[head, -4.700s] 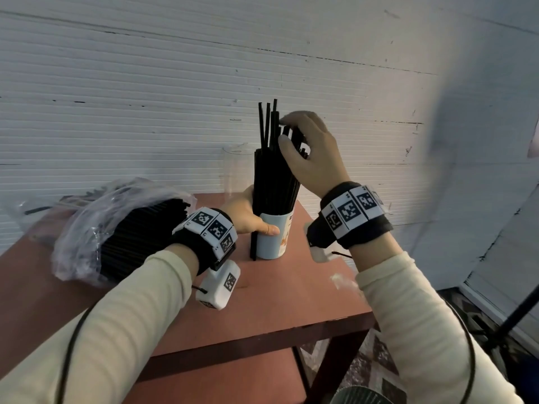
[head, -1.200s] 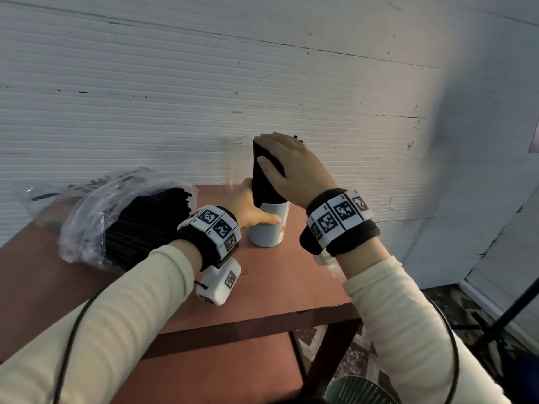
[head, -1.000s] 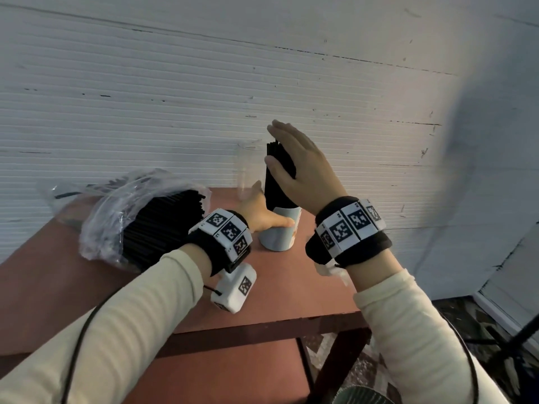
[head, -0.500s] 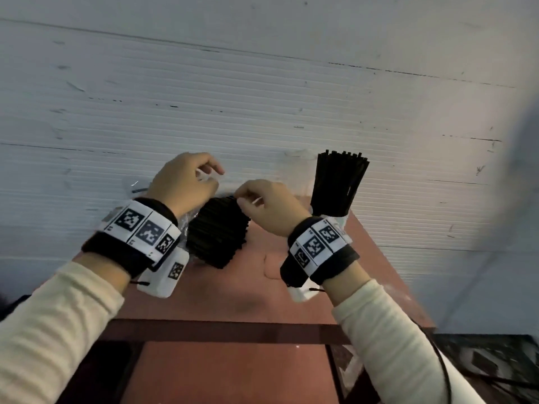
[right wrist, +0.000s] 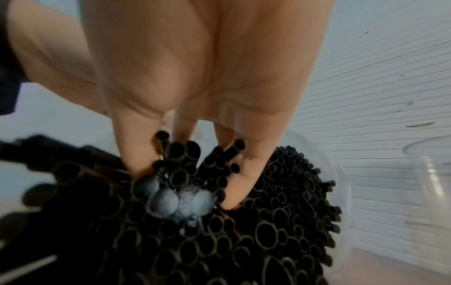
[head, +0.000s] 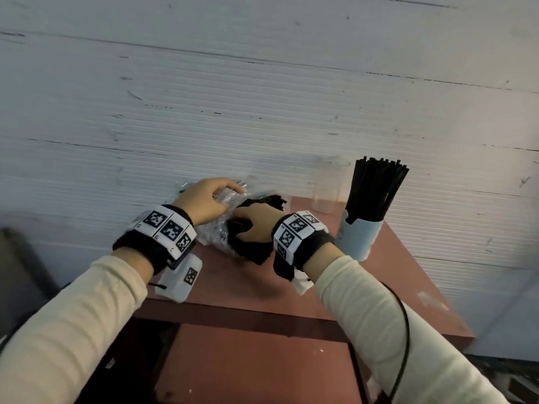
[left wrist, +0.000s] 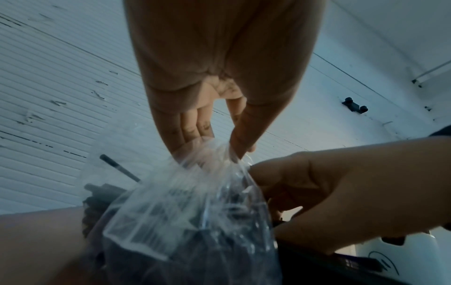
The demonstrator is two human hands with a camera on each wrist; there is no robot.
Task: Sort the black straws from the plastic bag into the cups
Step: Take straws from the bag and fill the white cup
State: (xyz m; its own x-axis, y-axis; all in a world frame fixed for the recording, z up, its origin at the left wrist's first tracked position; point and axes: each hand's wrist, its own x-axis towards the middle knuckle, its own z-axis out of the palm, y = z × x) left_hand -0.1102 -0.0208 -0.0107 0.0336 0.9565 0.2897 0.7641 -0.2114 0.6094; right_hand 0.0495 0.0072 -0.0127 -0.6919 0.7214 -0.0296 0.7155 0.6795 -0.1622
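A clear plastic bag [head: 217, 228] full of black straws [head: 250, 249] lies on the red-brown table [head: 262, 287] against the wall. My left hand [head: 230, 193] pinches the bag's crumpled film [left wrist: 190, 212] near its mouth, thumb against fingers [left wrist: 195, 133]. My right hand [head: 248, 225] is pushed into the bundle's open end. Its thumb and fingers [right wrist: 246, 173] close round a clump of straws [right wrist: 185, 160]. To the right stands a pale blue paper cup [head: 357, 237] packed with upright black straws [head: 376, 193]. A clear, empty-looking cup [head: 326, 188] stands behind it.
A white ribbed wall [head: 262, 112] runs right behind the table. The clear cup [right wrist: 434, 173] sits close to the right of the bundle. The table's front edge [head: 262, 319] lies under my forearms, with a lower shelf [head: 256, 365] beneath it.
Both hands left the paper cup and moved left to the bag. In the last half second the left hand gripped the film and the right hand dug into the straw ends.
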